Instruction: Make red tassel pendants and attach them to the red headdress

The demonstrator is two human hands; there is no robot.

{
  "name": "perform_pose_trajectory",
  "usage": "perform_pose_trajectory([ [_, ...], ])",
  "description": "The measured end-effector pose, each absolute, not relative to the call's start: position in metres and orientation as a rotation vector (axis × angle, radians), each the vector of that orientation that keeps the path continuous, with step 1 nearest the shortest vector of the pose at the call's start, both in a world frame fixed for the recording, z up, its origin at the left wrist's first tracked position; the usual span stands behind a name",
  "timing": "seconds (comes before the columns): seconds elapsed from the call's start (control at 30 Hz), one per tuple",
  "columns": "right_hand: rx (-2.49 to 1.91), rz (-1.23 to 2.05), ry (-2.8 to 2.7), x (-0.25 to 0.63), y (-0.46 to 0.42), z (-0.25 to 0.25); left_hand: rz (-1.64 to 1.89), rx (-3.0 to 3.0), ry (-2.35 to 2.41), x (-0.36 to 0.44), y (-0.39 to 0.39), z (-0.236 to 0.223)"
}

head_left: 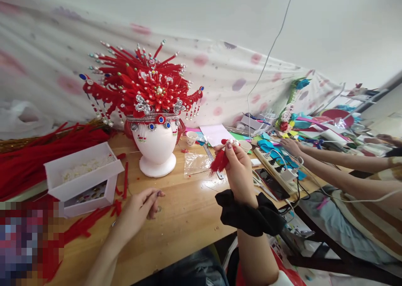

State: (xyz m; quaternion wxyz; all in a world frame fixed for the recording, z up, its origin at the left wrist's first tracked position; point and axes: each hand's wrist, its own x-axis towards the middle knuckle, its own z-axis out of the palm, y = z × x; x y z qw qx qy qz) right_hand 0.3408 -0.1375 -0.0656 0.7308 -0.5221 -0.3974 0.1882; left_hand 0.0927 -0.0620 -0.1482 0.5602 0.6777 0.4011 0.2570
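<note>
My right hand (237, 166) is raised over the wooden table (182, 223), fingers closed on a small red tassel piece (219, 161); a black scrunchie (249, 215) sits on that wrist. My left hand (138, 210) rests low on the table with fingertips pinched together near a small thing I cannot make out. Behind them a red beaded headdress (144, 87) sits on a white mannequin head (157, 145). A clear plastic bag (196, 162) lies between the stand and my right hand.
A white drawer box (84, 179) of beads stands at left, with red pipe cleaners (34, 156) piled behind it. A power strip (276, 166), phone (272, 183), small cups and coloured paper lie at right. Another person's arms (329, 162) reach over the table's right end.
</note>
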Motion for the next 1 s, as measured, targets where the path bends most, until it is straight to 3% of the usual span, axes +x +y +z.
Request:
perform_pose_trajectory([
  [0.1, -1.156, 0.466, -0.861, 0.338, -0.136, -0.063, 0.637, 1.824, 1.130, 0.093, -0.061, -0.143],
  [0.23, -1.159, 0.484, -0.880, 0.334, -0.135, -0.062, 0.783, 2.093, 1.012, 0.109, -0.063, -0.130],
  [0.4, -1.174, 0.475, -0.924, 0.326, -0.135, -0.064, 1.095, 1.946, 0.782, 0.142, -0.073, -0.086],
  [0.53, -1.158, 0.502, -0.926, 0.319, -0.137, -0.063, 1.103, 1.882, 0.652, 0.170, -0.079, -0.061],
  [1.0, -1.152, 0.519, -0.980, 0.314, -0.140, -0.090, 1.188, 2.223, 0.807, 0.190, -0.082, -0.076],
])
